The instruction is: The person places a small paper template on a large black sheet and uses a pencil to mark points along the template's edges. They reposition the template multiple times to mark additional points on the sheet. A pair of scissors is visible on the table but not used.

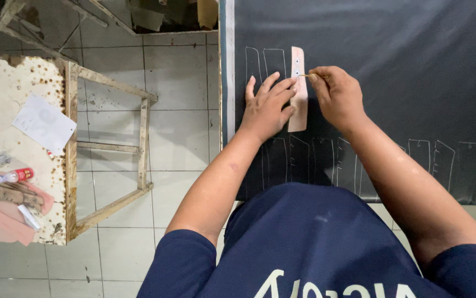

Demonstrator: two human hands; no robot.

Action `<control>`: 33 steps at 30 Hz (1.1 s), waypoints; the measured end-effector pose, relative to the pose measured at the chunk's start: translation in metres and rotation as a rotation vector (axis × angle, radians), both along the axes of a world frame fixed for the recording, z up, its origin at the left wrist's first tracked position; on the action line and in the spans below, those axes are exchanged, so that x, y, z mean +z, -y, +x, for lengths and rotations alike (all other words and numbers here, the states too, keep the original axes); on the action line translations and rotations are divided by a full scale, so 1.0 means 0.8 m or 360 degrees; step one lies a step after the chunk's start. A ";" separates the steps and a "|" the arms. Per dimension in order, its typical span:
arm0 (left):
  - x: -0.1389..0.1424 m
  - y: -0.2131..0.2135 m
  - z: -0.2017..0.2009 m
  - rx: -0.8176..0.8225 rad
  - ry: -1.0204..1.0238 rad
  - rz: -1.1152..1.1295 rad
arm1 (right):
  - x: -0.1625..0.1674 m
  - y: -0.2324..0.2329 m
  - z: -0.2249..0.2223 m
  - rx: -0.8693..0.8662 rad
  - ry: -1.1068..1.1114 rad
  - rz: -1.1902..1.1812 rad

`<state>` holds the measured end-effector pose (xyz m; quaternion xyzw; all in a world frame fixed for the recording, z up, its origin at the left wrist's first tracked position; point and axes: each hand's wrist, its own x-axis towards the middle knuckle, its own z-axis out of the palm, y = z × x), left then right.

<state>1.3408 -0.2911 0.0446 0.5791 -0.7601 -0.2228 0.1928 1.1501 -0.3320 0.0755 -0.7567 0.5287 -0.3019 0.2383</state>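
On the dark sheet [392, 66], a pale pink template [298, 94] lay among white traced outlines [271, 58]. The left hand [266, 107] pressed flat with spread fingers on its edge, while the right hand [337, 94] pinched a thin marking stick [306, 75] against it.

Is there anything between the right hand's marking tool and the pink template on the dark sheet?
Nothing visible. The right hand holds the thin marking tool with its tip at the pink template, which lies flat on the dark sheet. The left hand presses the template from the other edge, clear of the tip.
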 end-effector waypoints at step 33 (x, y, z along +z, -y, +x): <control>-0.056 -0.014 0.007 0.0174 0.0205 -0.0425 | -0.027 0.031 0.015 0.0153 -0.0353 -0.0139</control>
